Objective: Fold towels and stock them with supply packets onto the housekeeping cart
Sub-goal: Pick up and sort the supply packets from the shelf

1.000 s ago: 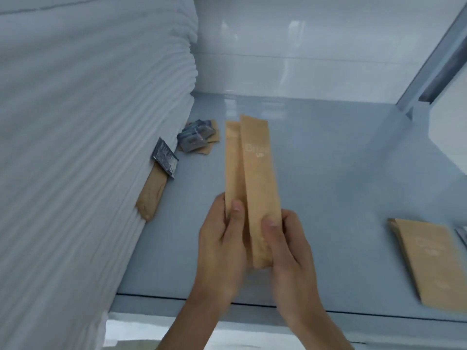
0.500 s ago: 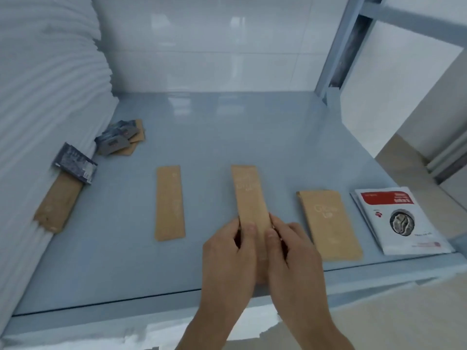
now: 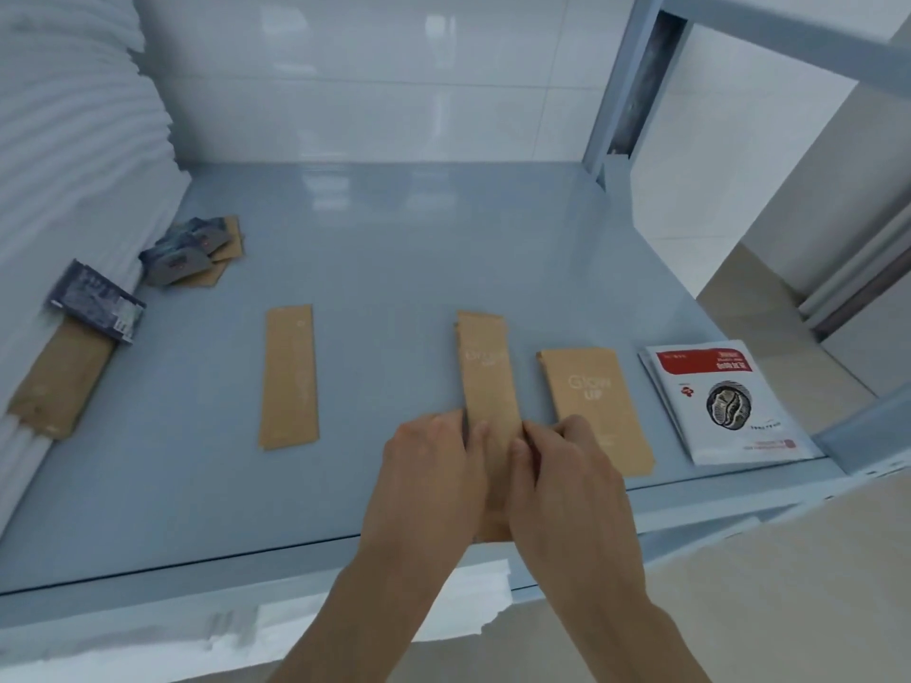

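Holding: both hands, left hand (image 3: 429,465) and right hand (image 3: 567,465), grip kraft packet (image 3: 485,372) on cart shelf (image 3: 394,248)
Done: towel stack (image 3: 74,189), other packets placed
Left: release this one

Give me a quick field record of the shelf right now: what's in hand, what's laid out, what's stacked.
held: narrow kraft packets, near end pinched by left hand and right hand
laid flat, left: single narrow kraft packet
laid flat, right: wider kraft packets, then white coffee sachets
back left: loose pile of dark sachets
left edge: towel stack, kraft packet and dark sachet leaning on it
surface: blue cart shelf
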Demonstrator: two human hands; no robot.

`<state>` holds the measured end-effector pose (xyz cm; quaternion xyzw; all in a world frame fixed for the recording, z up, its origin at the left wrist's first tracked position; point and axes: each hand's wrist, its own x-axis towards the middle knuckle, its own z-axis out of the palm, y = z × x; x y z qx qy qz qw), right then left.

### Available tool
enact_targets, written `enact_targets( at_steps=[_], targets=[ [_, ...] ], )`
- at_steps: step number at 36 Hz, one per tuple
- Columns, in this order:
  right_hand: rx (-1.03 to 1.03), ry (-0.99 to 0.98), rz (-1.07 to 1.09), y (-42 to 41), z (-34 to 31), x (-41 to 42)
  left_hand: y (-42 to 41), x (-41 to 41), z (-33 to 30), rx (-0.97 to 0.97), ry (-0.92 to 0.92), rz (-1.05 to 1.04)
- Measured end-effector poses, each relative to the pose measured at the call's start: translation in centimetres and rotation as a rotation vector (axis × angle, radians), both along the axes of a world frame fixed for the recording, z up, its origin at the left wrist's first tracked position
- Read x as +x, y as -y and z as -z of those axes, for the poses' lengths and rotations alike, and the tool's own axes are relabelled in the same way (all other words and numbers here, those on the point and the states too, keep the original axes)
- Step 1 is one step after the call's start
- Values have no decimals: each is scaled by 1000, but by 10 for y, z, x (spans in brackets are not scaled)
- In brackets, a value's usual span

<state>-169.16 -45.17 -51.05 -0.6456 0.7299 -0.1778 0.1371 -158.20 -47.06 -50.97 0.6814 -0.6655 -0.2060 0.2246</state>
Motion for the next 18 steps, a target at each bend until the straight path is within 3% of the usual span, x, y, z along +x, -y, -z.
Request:
enact_targets(
  at_steps=[6,11,18],
  targets=[
    [-171,85,14,9,-2,2,-4,19,0,-99,-27,-83],
    [-319,122,-142,18,-9,30,-6,52,5,-245,26,-209],
    [-251,157,-411,31,1,99,0,130,14,-398,245,-356]
  ],
)
